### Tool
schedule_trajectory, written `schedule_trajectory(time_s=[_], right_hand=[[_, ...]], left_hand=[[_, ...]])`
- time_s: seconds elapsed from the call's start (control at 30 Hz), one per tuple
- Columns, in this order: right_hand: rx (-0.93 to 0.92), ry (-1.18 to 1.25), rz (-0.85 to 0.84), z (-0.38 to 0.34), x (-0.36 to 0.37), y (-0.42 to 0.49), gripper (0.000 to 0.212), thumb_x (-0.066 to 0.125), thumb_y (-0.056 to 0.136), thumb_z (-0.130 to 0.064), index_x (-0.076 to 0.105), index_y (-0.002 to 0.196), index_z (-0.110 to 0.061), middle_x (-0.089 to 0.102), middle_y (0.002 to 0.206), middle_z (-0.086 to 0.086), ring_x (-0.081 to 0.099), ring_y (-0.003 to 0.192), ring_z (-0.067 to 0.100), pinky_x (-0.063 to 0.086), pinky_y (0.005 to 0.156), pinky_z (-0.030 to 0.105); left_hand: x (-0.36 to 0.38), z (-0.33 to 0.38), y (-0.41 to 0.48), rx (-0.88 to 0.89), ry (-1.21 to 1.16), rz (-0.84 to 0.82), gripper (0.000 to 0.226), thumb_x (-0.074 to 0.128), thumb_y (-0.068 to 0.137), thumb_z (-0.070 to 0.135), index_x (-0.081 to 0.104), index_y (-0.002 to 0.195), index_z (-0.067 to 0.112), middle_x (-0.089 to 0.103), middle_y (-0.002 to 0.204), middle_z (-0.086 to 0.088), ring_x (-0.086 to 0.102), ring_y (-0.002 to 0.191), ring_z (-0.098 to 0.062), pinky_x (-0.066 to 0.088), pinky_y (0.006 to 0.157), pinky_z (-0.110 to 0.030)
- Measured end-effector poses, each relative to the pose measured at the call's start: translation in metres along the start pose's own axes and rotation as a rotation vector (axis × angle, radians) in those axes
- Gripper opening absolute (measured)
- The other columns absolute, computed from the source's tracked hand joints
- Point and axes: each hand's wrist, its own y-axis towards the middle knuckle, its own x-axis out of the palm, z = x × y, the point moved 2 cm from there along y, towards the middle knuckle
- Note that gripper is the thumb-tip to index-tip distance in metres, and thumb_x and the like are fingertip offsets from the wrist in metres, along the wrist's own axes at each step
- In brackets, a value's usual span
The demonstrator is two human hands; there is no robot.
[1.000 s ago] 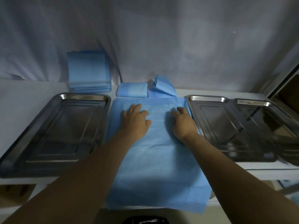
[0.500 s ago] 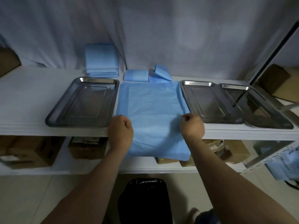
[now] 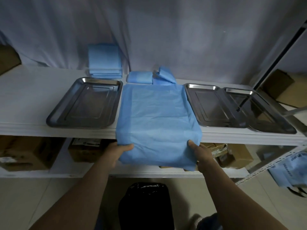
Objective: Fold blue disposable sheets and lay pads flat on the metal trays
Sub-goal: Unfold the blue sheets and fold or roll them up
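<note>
Blue sheet (image 3: pixel 156 117): flat on the shelf (image 3: pixel 33 83) between left tray (image 3: pixel 86 103) and two right trays (image 3: pixel 211 105), near end hanging over the edge. Your left hand (image 3: pixel 116 153) and right hand (image 3: pixel 201 155) each grip a hanging corner, thumb on top. Folded stack (image 3: pixel 104 63) behind left tray.

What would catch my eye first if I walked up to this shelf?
A big blue sheet lies in the middle of the white shelf, its near edge hanging over the front, gripped by the left hand and the right hand. Shiny metal trays flank it: the left tray, the right tray and a far-right tray.
</note>
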Motion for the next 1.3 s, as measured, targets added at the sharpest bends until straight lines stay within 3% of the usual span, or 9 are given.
schedule_trajectory(time_s=[0.1, 0.23, 0.43, 0.57, 0.73, 0.87, 1.0, 1.17, 1.3], right_hand=[[-0.006, -0.030, -0.003, 0.000, -0.005, 0.000, 0.031, 0.068, 0.084, -0.036, 0.059, 0.094, -0.007, 0.060, 0.107, 0.012, 0.056, 0.099, 0.031, 0.045, 0.097, 0.044], [0.023, 0.004, -0.073, -0.004, -0.009, -0.011, 0.052, 0.079, 0.069, -0.039, 0.064, 0.102, -0.003, 0.065, 0.108, 0.012, 0.060, 0.103, 0.036, 0.047, 0.098, 0.050], [0.009, -0.027, -0.050, -0.014, -0.025, -0.027, 0.027, 0.078, 0.073, -0.015, 0.066, 0.091, 0.002, 0.069, 0.102, 0.019, 0.065, 0.089, 0.034, 0.052, 0.090, 0.051], [-0.117, 0.003, 0.000, -0.032, -0.037, -0.051, 0.027, 0.069, 0.082, -0.015, 0.060, 0.107, -0.012, 0.062, 0.106, 0.017, 0.060, 0.089, 0.030, 0.052, 0.079, 0.040], [-0.108, 0.182, -0.242, -0.046, -0.041, -0.082, 0.025, 0.052, 0.091, -0.006, 0.064, 0.111, 0.001, 0.068, 0.104, 0.019, 0.065, 0.080, 0.032, 0.056, 0.059, 0.031], [-0.300, 0.049, -0.138, -0.056, -0.045, -0.098, 0.029, 0.045, 0.089, 0.016, 0.061, 0.112, 0.009, 0.064, 0.104, 0.021, 0.059, 0.068, 0.020, 0.057, 0.067, 0.025], [-0.356, -0.030, -0.047, -0.066, -0.044, -0.094, 0.014, 0.058, 0.087, 0.005, 0.063, 0.100, 0.005, 0.065, 0.093, 0.021, 0.058, 0.075, 0.020, 0.050, 0.084, 0.039], [-0.417, -0.008, -0.018, -0.101, -0.040, -0.080, 0.005, 0.061, 0.086, -0.009, 0.064, 0.087, -0.005, 0.062, 0.085, 0.004, 0.054, 0.087, 0.020, 0.045, 0.084, 0.037], [-0.493, -0.076, 0.022, -0.121, -0.023, -0.054, 0.011, 0.053, 0.089, -0.008, 0.060, 0.082, -0.010, 0.063, 0.087, 0.008, 0.055, 0.087, 0.024, 0.046, 0.068, 0.031]], left_hand=[[-0.002, 0.002, -0.010, -0.031, 0.057, -0.062, 0.021, 0.062, 0.085, 0.003, 0.064, 0.105, 0.007, 0.068, 0.097, -0.011, 0.067, 0.075, -0.018, 0.046, 0.063, -0.029], [-0.005, 0.006, -0.019, -0.054, -0.029, -0.158, 0.021, 0.059, 0.087, 0.005, 0.066, 0.107, 0.005, 0.072, 0.100, -0.013, 0.070, 0.082, -0.027, 0.053, 0.073, -0.036], [-0.010, 0.019, -0.047, 0.001, 0.010, -0.132, 0.022, 0.057, 0.089, 0.005, 0.063, 0.109, -0.003, 0.073, 0.079, -0.013, 0.070, 0.064, -0.026, 0.056, 0.059, -0.034], [-0.016, 0.036, -0.062, 0.185, -0.007, 0.015, 0.027, 0.058, 0.088, 0.001, 0.060, 0.115, -0.005, 0.068, 0.103, -0.023, 0.066, 0.089, -0.036, 0.048, 0.090, -0.056], [-0.014, 0.055, -0.081, 0.324, -0.108, 0.085, 0.031, 0.053, 0.092, 0.004, 0.055, 0.123, 0.008, 0.059, 0.122, -0.016, 0.060, 0.085, -0.027, 0.050, 0.074, -0.037], [-0.011, 0.065, -0.090, 0.336, -0.004, 0.039, 0.059, 0.029, 0.080, -0.027, 0.052, 0.128, -0.001, 0.051, 0.123, -0.009, 0.053, 0.095, -0.026, 0.049, 0.077, -0.032], [-0.013, 0.076, -0.093, 0.539, 0.145, 0.132, 0.040, 0.049, 0.076, -0.029, 0.065, 0.092, 0.004, 0.058, 0.116, -0.026, 0.061, 0.096, -0.036, 0.055, 0.066, -0.020], [-0.007, 0.119, -0.087, 0.797, 0.552, 0.352, 0.018, 0.068, 0.075, -0.008, 0.071, 0.093, -0.005, 0.048, 0.101, -0.011, 0.052, 0.095, -0.025, 0.036, 0.081, -0.024], [0.002, 0.142, -0.068, 0.716, 0.414, 0.189, 0.008, 0.069, 0.071, 0.017, 0.063, 0.072, 0.012, 0.059, 0.082, -0.007, 0.056, 0.076, -0.023, 0.043, 0.068, -0.029]])
